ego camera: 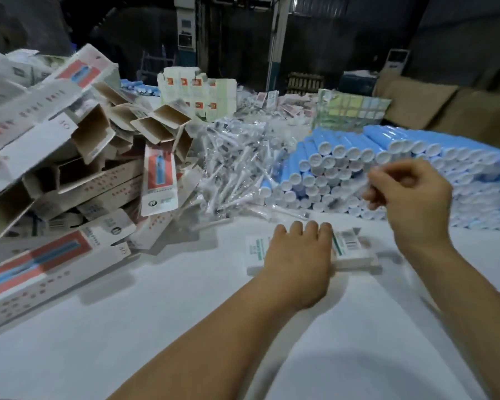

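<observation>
1. The left hand (299,249) rests flat on a white box (355,249) lying on the table (156,298).
2. Above and right of the box, the right hand (413,197) pinches a blurred clear packet (367,180).
3. Behind the box lie stacked blue tubes (338,157).
4. Behind and left of the box is a heap of wrapped sticks (234,166).
5. Far left of the box are piled open cartons (70,157).

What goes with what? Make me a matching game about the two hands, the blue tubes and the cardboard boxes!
Things:
1. left hand
2. right hand
3. blue tubes
4. open cardboard boxes

Where or how:
A. stacked at the right, white caps facing the camera
B. heaped at the left
C. rests on a small white box on the table
D. pinches a blurred clear-wrapped piece in the air

Pairs: 1-C, 2-D, 3-A, 4-B.
</observation>
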Motion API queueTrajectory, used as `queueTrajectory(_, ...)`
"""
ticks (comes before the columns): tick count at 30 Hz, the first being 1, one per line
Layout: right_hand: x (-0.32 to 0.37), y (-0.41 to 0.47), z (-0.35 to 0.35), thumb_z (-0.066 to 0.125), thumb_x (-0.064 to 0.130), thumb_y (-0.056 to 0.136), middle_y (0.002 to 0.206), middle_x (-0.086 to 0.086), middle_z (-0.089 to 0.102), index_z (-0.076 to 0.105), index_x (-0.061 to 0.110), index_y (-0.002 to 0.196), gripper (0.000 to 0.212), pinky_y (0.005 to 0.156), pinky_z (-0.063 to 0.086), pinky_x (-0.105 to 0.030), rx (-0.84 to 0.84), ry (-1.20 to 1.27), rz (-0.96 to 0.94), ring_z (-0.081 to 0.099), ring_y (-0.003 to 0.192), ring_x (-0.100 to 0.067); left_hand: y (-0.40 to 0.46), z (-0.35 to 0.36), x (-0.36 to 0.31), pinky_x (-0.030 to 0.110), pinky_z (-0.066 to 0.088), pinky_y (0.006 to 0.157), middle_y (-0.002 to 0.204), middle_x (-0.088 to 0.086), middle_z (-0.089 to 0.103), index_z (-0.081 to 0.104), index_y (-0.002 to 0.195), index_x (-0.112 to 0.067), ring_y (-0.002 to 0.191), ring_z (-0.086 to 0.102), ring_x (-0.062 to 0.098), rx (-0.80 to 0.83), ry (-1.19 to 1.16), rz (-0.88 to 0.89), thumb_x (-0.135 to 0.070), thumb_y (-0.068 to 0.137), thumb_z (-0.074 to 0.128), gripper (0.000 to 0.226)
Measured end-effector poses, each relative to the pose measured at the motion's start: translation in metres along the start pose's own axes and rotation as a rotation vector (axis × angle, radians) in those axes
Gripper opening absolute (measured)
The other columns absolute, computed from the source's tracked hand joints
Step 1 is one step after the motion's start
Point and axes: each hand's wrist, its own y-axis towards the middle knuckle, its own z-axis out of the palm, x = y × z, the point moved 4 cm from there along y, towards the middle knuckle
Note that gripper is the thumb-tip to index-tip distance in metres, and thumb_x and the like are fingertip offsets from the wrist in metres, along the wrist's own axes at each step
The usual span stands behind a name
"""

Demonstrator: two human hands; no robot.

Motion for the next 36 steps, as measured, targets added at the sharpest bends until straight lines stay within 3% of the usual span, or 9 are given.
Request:
queueTrajectory(3,-0.049,-0.013,-0.061,0.066,0.005,0.086,0.055,0.000,0.062,0.056,0.013,0.074,0.018,0.048,0.051,-0.019,-0.232,0.056,0.328,0.062,0.049,-0.006,0.001,0.001,0.001,0.046,0.030,0.101,0.141,0.008,0.038,0.016,0.148,-0.014,0.123,0.037,0.031,-0.042,-0.012,-0.017,-0.045,0.089,0.053,0.076)
queueTrajectory(6,-0.073,-0.025,-0.070,0.067,0.006,0.084,0.064,-0.007,0.060,0.057,0.013,0.073,0.017,0.045,0.049,-0.017,-0.268,0.032,0.433,0.061,0.048,-0.005,0.004,0.004,0.005,0.045,0.029,0.100,0.139,0.006,0.039,0.016,0.147,-0.016,0.121,0.037,0.029,-0.078,-0.047,-0.041,-0.051,0.090,0.050,0.075)
queueTrajectory(12,-0.072,-0.037,-0.030,0.071,0.020,0.083,0.066,0.009,0.067,0.063,0.018,0.068,0.018,0.055,0.047,-0.012,-0.200,-0.077,0.435,0.061,0.062,-0.006,0.002,0.003,0.002,0.042,0.032,0.091,0.129,0.002,0.044,0.020,0.144,-0.018,0.112,0.041,0.026,-0.138,-0.038,-0.046,-0.056,0.084,0.050,0.077)
queueTrajectory(16,-0.069,-0.049,-0.010,0.051,0.034,0.097,0.072,0.011,0.071,0.067,0.025,0.082,0.024,0.053,0.048,-0.012,-0.013,0.032,0.518,0.066,0.063,0.001,0.004,0.005,0.001,0.040,0.032,0.090,0.129,0.002,0.044,0.019,0.144,-0.017,0.111,0.041,0.025,-0.144,-0.016,-0.029,-0.054,0.086,0.047,0.074)
queueTrajectory(18,-0.063,-0.046,-0.020,0.044,0.032,0.099,0.072,0.026,0.069,0.068,0.026,0.076,0.034,0.060,0.044,-0.005,-0.089,0.022,0.455,0.062,0.070,0.013,0.006,0.005,0.003,0.039,0.031,0.090,0.129,0.001,0.044,0.019,0.145,-0.018,0.112,0.040,0.024,-0.137,-0.035,-0.032,-0.053,0.088,0.046,0.072)
queueTrajectory(21,-0.059,-0.045,-0.043,0.046,0.023,0.094,0.090,0.017,0.067,0.068,0.027,0.070,0.033,0.078,0.041,-0.019,-0.279,-0.049,0.350,0.055,0.079,0.011,0.007,0.005,0.007,0.038,0.030,0.089,0.128,0.000,0.044,0.019,0.145,-0.019,0.111,0.040,0.024,-0.137,-0.056,-0.044,-0.051,0.088,0.046,0.071)
queueTrajectory(25,-0.055,-0.052,-0.040,0.049,0.016,0.092,0.061,0.016,0.062,0.063,0.027,0.065,0.032,0.060,0.042,-0.015,-0.191,-0.080,0.270,0.052,0.057,0.003,0.007,0.003,0.011,0.038,0.031,0.089,0.125,0.001,0.045,0.019,0.144,-0.019,0.111,0.041,0.025,-0.156,-0.037,-0.075,-0.052,0.088,0.048,0.070)
queueTrajectory(32,-0.053,-0.061,-0.017,0.056,0.016,0.094,0.068,0.012,0.070,0.067,0.034,0.071,0.031,0.062,0.049,-0.016,-0.015,-0.089,0.274,0.061,0.064,0.002,0.008,0.003,0.019,0.039,0.031,0.093,0.133,0.002,0.042,0.015,0.147,-0.017,0.119,0.040,0.027,-0.161,0.009,-0.177,-0.052,0.092,0.046,0.072)
queueTrajectory(36,-0.059,-0.063,-0.010,0.059,0.008,0.091,0.071,0.017,0.068,0.072,0.013,0.104,0.019,0.063,0.047,-0.009,0.052,-0.056,0.342,0.061,0.064,0.008,0.009,0.004,0.015,0.039,0.031,0.092,0.135,0.003,0.041,0.014,0.147,-0.016,0.120,0.039,0.027,-0.146,0.045,-0.173,-0.052,0.092,0.044,0.073)
